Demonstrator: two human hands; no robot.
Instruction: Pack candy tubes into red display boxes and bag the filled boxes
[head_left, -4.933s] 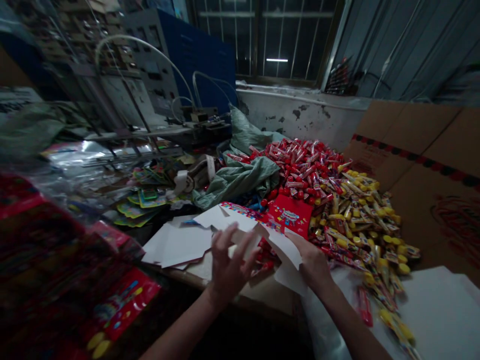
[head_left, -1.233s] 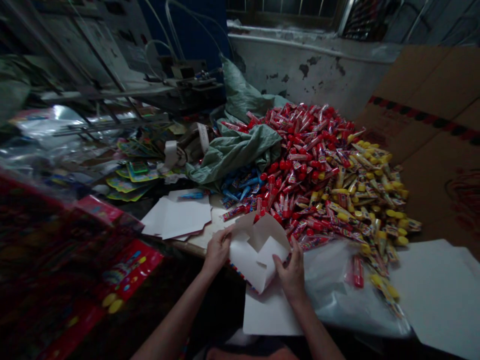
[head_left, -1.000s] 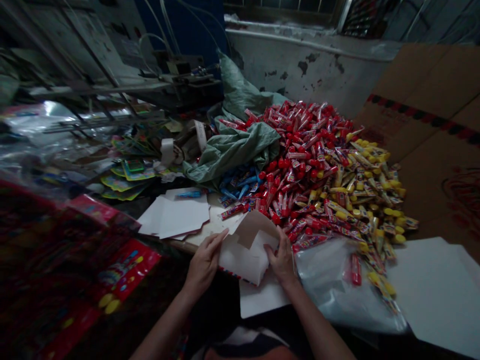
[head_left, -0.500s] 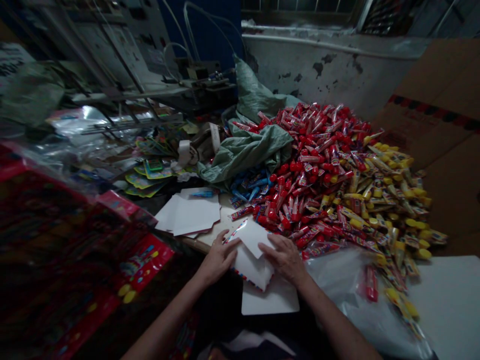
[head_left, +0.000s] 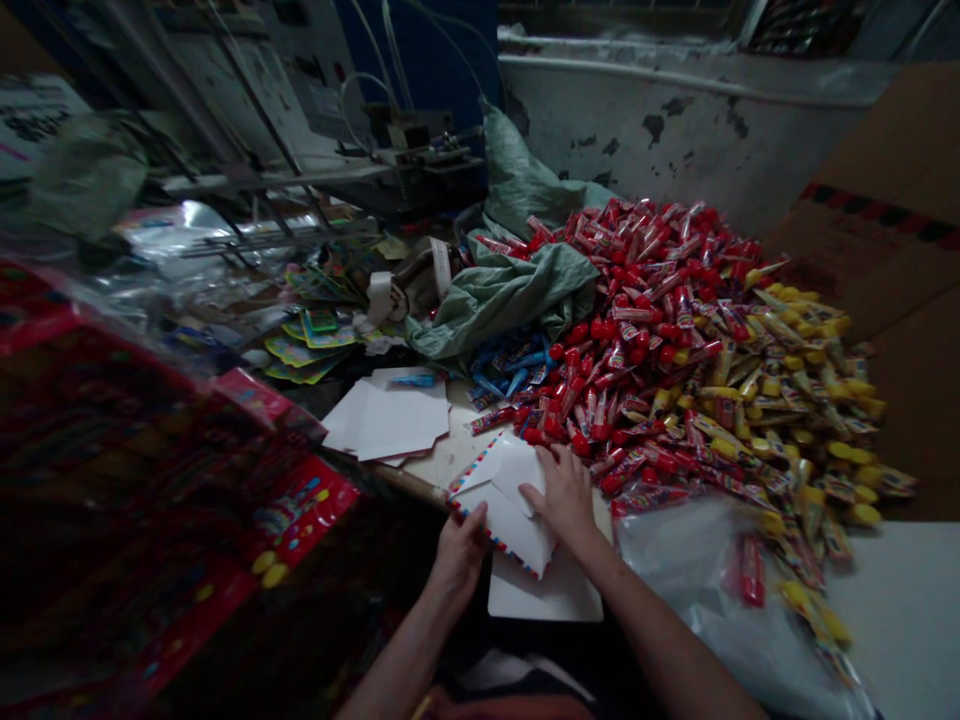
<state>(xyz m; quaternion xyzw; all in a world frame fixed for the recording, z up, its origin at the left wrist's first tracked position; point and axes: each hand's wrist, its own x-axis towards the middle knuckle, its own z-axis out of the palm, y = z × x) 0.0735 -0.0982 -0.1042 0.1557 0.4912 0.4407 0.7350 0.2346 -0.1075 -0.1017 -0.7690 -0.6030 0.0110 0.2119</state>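
A white envelope (head_left: 510, 505) with a red-and-blue striped border lies tilted at the front edge of the table, its pointed flap folded down over the body. My left hand (head_left: 461, 545) pinches its lower left edge, thumb on top and fingers beneath. On the right side of the flap my right hand (head_left: 564, 490) rests with its fingers spread, the tips touching the paper. Under the envelope a plain white card (head_left: 544, 592) juts out toward my lap.
Left of the envelope is a stack of white paper (head_left: 401, 425) with a blue tube on it. Behind spreads a heap of red tubes (head_left: 637, 300) and yellow tubes (head_left: 795, 370), beside a green sack (head_left: 502, 300). A clear plastic bag (head_left: 675, 560) lies right; red printed packs (head_left: 300, 510) stand left.
My left hand has moved from the envelope's upper left side down to its lower left edge and grips it. The flap now lies flatter, with my right hand still on it.
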